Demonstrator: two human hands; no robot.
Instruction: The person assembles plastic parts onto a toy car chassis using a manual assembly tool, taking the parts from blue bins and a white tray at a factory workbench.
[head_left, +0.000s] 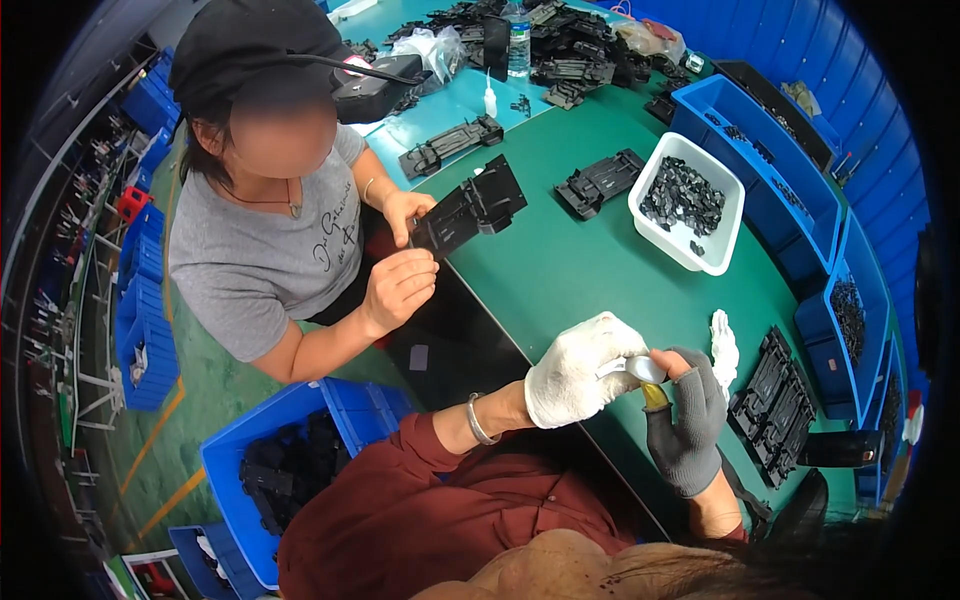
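Observation:
My left hand (580, 372), in a white knit glove, is closed over the green table's near edge. It pinches one side of a small silvery round piece (645, 369) with a narrow pale strip. My right hand (686, 425), in a grey glove with bare fingertips, closes on the other side of that piece. Something yellow (655, 396) shows by the right thumb; whether it is a cover on the thumb or a separate thing, I cannot tell. Close to the right hand lie a crumpled white glove (723, 350) and black plastic frames (775, 408).
Across the corner, a co-worker holds a black plastic part (470, 212). A white tub (688, 256) of small black pieces stands ahead, near another black frame (600, 183). Blue bins (835, 330) line the right side. A blue crate (225, 480) of black parts stands at lower left.

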